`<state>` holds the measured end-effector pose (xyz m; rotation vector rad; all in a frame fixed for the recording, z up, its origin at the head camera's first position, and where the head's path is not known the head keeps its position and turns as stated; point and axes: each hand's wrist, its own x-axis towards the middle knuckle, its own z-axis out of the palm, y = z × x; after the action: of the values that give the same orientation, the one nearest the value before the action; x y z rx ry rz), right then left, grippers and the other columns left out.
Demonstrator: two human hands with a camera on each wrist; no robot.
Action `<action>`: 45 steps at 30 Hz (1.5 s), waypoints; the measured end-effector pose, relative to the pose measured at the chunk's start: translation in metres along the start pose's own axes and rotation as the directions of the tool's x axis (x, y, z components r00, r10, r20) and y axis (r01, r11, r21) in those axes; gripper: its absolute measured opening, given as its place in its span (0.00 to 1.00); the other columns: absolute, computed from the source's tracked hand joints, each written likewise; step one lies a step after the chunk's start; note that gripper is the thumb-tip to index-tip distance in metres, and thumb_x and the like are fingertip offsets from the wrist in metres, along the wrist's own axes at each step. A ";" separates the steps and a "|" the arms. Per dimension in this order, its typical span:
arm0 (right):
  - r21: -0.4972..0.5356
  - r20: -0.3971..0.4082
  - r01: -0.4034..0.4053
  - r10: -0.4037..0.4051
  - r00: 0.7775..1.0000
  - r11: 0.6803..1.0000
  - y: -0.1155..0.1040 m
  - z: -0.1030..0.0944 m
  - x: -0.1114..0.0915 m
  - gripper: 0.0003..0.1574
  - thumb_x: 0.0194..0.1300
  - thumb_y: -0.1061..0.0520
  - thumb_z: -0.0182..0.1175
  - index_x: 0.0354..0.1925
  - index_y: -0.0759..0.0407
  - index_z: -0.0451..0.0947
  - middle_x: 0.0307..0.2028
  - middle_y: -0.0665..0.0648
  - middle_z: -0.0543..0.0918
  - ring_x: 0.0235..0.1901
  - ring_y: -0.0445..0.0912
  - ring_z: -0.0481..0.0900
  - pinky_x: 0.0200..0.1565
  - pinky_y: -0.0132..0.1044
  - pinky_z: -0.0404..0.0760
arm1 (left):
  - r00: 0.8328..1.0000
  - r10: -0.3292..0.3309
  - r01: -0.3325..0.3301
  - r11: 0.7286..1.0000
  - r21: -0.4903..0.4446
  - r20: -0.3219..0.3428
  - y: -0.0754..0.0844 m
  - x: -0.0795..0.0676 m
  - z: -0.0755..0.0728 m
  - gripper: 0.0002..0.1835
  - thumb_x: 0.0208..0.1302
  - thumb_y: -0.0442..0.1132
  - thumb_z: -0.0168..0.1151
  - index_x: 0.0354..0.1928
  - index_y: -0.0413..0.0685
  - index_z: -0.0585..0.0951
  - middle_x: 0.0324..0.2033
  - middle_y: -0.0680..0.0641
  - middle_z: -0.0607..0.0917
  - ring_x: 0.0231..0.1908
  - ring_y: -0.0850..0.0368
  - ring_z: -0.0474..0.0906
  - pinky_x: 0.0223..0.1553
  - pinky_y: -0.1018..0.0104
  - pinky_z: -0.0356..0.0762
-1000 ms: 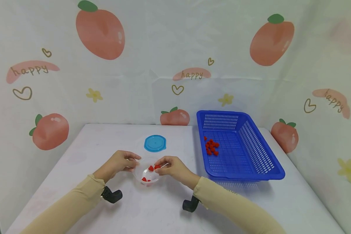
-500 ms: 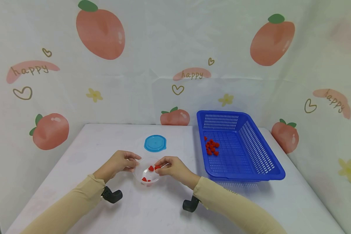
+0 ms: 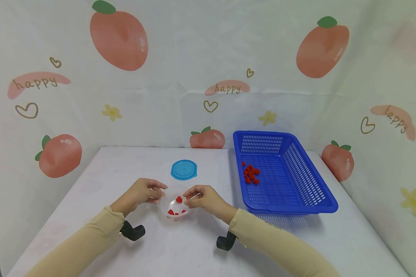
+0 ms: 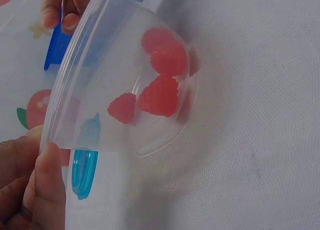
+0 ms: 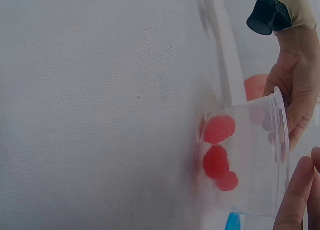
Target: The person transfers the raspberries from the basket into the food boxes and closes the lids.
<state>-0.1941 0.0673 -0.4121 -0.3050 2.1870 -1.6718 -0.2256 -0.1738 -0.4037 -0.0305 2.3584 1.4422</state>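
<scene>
A clear plastic bowl (image 3: pixel 163 207) stands on the table. Several red raspberries (image 4: pixel 160 95) lie on its bottom. At the left side, my left hand (image 3: pixel 143 195) pinches the bowl's rim between thumb and fingers, as the left wrist view shows. My right hand (image 3: pixel 209 202) hovers at the right side of the rim with bent fingers and nothing held between them. In the right wrist view, the fingertips (image 5: pixel 302 172) of that hand are close to the rim; contact cannot be made out.
A blue lid (image 3: pixel 184 169) lies behind the bowl. To the right stands a large blue basket (image 3: pixel 308 173) with more red raspberries (image 3: pixel 251 175) at its left side. A printed cloth (image 3: pixel 180 50) hangs behind the white table (image 3: pixel 131 159).
The raspberry that my right fingers held has dropped into the bowl and lies with the others. Both hands and the bowl have stayed in place.
</scene>
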 end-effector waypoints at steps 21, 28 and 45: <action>0.012 0.022 0.000 0.000 1.000 1.000 -0.001 -0.002 -0.001 0.17 0.60 0.59 0.66 0.47 0.65 0.80 0.39 0.54 0.81 0.35 0.44 0.81 0.45 0.36 0.85 | 1.000 0.002 -0.002 1.000 0.008 0.003 0.001 -0.001 0.000 0.17 0.59 0.31 0.66 0.51 0.33 0.81 0.32 0.45 0.82 0.28 0.57 0.78 0.34 0.67 0.84; 0.010 0.041 0.018 -0.018 0.999 1.000 -0.003 -0.008 -0.006 0.19 0.61 0.58 0.66 0.49 0.65 0.80 0.41 0.55 0.81 0.37 0.45 0.82 0.46 0.38 0.84 | 1.000 -0.002 0.002 1.000 0.017 -0.004 0.001 -0.002 0.001 0.17 0.59 0.31 0.66 0.51 0.34 0.81 0.33 0.44 0.81 0.28 0.57 0.78 0.35 0.67 0.84; 0.062 0.044 0.120 -0.123 0.991 0.991 -0.044 -0.051 -0.048 0.18 0.62 0.58 0.65 0.50 0.61 0.78 0.48 0.60 0.79 0.42 0.46 0.83 0.51 0.40 0.82 | 1.000 0.007 -0.007 1.000 0.011 -0.001 0.002 -0.002 0.000 0.16 0.59 0.30 0.65 0.50 0.35 0.81 0.32 0.45 0.81 0.28 0.57 0.78 0.35 0.66 0.85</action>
<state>-0.1738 0.1193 -0.3505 -0.4657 2.1180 -1.7718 -0.2239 -0.1727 -0.4010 -0.0201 2.3687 1.4330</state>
